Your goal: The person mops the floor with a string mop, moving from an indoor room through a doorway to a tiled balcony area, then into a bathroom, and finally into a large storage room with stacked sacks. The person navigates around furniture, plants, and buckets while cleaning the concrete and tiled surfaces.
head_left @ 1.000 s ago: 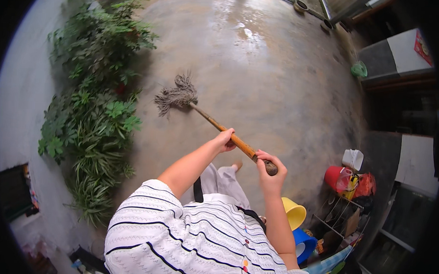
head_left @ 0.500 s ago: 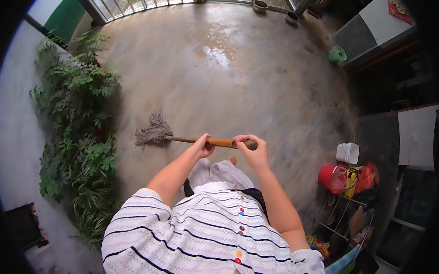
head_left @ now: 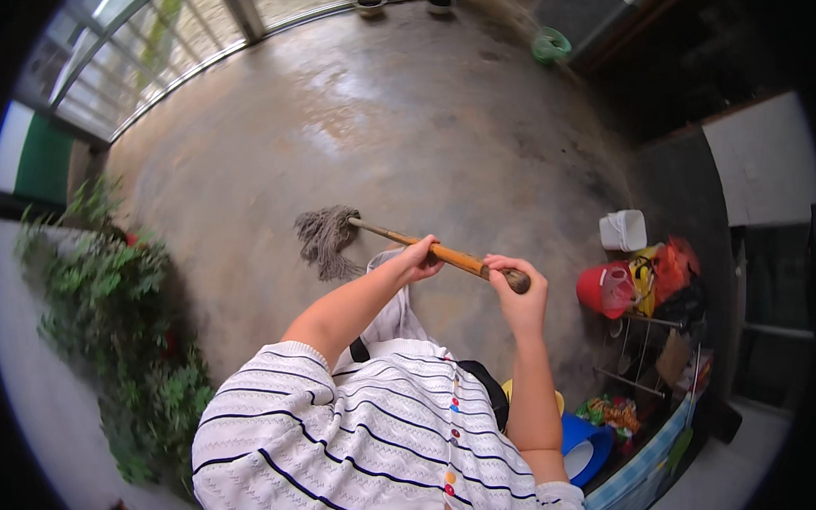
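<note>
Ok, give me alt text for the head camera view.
Both hands grip a wooden-handled mop, left hand mid-handle, right hand at its end, its grey head on a concrete floor. Plants at left, a cluttered rack at right.

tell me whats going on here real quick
A person in a striped top is mopping a wet concrete floor. Both hands are closed around the wooden handle of a mop: the left hand grips partway down, the right hand holds the top end. The grey mop head rests on the floor just in front of them. Green plants line the left side, and buckets and bags sit at the right.
</note>
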Demonstrator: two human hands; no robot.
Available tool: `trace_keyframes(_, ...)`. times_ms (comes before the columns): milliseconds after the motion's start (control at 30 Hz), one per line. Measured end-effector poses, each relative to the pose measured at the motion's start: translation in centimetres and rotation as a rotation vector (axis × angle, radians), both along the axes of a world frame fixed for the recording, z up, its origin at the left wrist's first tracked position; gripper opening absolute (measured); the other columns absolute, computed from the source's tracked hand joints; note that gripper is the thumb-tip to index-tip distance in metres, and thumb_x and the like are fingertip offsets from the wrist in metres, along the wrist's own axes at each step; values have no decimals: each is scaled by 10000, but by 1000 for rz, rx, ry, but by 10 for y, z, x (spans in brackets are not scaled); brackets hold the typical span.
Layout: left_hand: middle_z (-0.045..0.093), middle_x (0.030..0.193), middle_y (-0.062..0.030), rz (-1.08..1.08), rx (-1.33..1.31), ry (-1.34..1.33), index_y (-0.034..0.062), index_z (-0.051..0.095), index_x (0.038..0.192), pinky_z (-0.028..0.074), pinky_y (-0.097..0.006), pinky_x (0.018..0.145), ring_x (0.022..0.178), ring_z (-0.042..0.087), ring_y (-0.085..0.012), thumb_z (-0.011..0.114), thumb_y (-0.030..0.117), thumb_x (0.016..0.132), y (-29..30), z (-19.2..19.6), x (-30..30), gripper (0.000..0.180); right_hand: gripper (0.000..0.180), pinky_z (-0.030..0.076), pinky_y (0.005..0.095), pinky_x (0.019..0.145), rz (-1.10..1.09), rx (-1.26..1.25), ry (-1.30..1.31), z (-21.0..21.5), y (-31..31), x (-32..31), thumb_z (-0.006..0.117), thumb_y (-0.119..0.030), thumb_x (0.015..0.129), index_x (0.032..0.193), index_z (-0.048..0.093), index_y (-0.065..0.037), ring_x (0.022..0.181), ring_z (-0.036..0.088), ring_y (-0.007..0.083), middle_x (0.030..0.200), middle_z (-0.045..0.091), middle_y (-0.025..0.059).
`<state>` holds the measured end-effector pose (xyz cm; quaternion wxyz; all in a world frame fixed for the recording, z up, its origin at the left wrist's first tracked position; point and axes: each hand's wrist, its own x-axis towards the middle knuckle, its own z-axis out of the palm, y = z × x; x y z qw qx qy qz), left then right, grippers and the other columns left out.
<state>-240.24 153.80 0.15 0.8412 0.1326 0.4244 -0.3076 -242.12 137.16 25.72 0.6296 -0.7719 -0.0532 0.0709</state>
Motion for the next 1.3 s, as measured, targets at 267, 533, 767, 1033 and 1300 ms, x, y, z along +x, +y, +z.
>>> trace_keyframes(267,544,636,-25,-546,88,-209,113,502,738,466,-261,448,537,544,-159,469,403,882,-102,7,130,326,38,460,334,898,-529,-147,-67,6,-21,42,583,75,815,826,590,39,964,626,237,941,658,142)
trace_keyframes(533,567,751,-56,-681,316,-152,132,509,908,499,-348,493,611,585,-191,385,439,918,-148,-1,181,331,126,454,339,884,-638,-325,-92,-4,21,74,588,88,783,881,557,16,1009,582,235,1024,614,135)
trace_keyframes(767,435,1208,-179,-344,1289,-1171,120,460,1241,459,-391,888,1030,528,-334,580,83,769,-88,35,141,488,418,397,405,915,-331,-560,-179,-22,48,123,740,-170,730,1051,514,-28,1091,469,306,1158,456,159)
trace_keyframes(1033,642,961,-76,-139,1198,-1135,41,592,865,471,-302,828,920,599,-180,654,26,836,53,118,166,70,703,347,406,1027,92,-307,-146,-149,51,193,738,-201,717,1318,393,-79,1243,395,338,1326,394,165)
trace_keyframes(1300,660,977,-96,-493,1156,-1332,46,596,814,467,-344,882,1064,609,-262,724,70,767,135,160,145,139,412,404,426,938,410,-694,-149,-254,106,232,744,-73,607,988,625,-178,1126,493,289,1148,558,79)
